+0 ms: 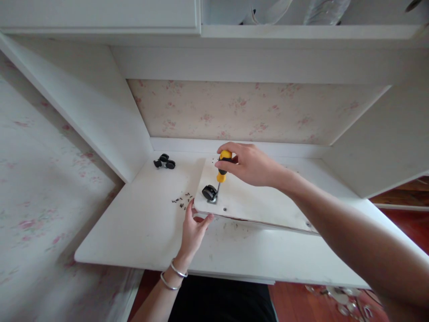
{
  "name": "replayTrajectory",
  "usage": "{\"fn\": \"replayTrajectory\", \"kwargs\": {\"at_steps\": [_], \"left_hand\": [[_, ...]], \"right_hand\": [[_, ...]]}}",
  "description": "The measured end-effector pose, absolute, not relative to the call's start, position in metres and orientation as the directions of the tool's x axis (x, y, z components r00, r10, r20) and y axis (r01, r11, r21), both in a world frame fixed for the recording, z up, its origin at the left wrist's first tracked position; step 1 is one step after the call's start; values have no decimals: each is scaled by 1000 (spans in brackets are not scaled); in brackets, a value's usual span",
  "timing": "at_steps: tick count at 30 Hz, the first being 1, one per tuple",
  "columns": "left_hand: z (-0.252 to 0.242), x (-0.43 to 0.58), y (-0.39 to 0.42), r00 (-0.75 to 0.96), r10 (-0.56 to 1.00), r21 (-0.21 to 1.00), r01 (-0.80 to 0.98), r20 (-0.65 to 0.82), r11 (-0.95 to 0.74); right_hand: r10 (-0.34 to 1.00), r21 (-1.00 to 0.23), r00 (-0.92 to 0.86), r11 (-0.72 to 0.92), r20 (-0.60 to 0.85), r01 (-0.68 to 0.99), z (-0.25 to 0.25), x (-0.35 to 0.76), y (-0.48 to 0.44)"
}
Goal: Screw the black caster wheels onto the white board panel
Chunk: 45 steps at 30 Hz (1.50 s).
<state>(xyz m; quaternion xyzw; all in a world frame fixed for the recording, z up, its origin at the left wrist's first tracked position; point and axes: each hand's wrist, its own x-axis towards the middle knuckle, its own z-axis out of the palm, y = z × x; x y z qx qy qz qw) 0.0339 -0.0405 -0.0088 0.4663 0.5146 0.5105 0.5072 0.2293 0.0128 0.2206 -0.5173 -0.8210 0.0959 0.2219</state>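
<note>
My right hand (246, 163) is closed around the handle of a yellow and black screwdriver (221, 165). Its thin shaft points down to the metal plate of a black caster wheel (209, 192), which sits at the near left corner of a white board (261, 197). The screw under the tip is too small to make out. My left hand (196, 223), with two silver bangles on the wrist, grips that same corner, the thumb along the front edge and a finger at the left edge.
Several loose dark screws (182, 200) lie left of the board on the white desk (140, 223). More black casters (164, 161) rest toward the back left. Side panels rise at both ends, and a shelf (301, 32) overhangs the back.
</note>
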Motion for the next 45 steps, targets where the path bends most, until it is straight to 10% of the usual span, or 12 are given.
{"fn": "replayTrajectory", "kwargs": {"at_steps": [8, 16, 22, 28, 34, 40, 45], "left_hand": [[-12, 34, -40, -28, 999, 998, -35, -43, 42], [-20, 34, -36, -48, 998, 999, 31, -30, 32], [-19, 33, -37, -31, 999, 999, 44, -18, 19], [-19, 34, -38, -30, 999, 999, 43, -25, 27], [-19, 33, -38, -62, 997, 996, 76, -38, 43], [-16, 35, -37, -48, 999, 998, 55, -6, 9], [-15, 35, -37, -56, 998, 999, 45, -2, 4]], "right_hand": [[964, -240, -103, 163, 244, 957, 214, 236, 14], [909, -453, -388, 413, 154, 790, 207, 256, 17], [969, -234, -190, 224, 160, 946, 212, 255, 22], [897, -418, -397, 442, 193, 794, 212, 256, 25], [950, -186, -227, 268, 213, 945, 210, 246, 27], [893, -364, -403, 449, 198, 816, 208, 247, 30], [945, -167, -253, 289, 209, 943, 212, 244, 31]]}}
